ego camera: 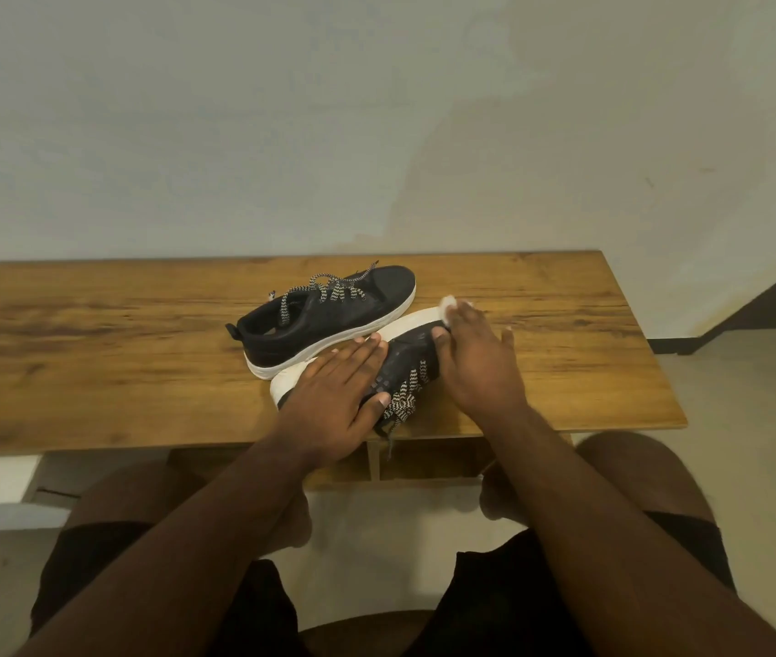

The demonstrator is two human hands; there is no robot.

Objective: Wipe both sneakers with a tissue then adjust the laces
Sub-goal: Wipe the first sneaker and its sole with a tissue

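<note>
On the table, left hand flat across near sneaker, right hand grip pinching tissue against its toe.

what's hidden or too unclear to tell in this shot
Head view, all of it:
- White tissue: mostly covered by the right hand; its grip is unclear.
- Near black white-soled sneaker, on its side: heel and opening under the left hand.
- Far black sneaker: its far side faces away.

My sneakers are black with white soles, laces zigzagged black and white; the tissue looks white, the table brown woodgrain.
</note>
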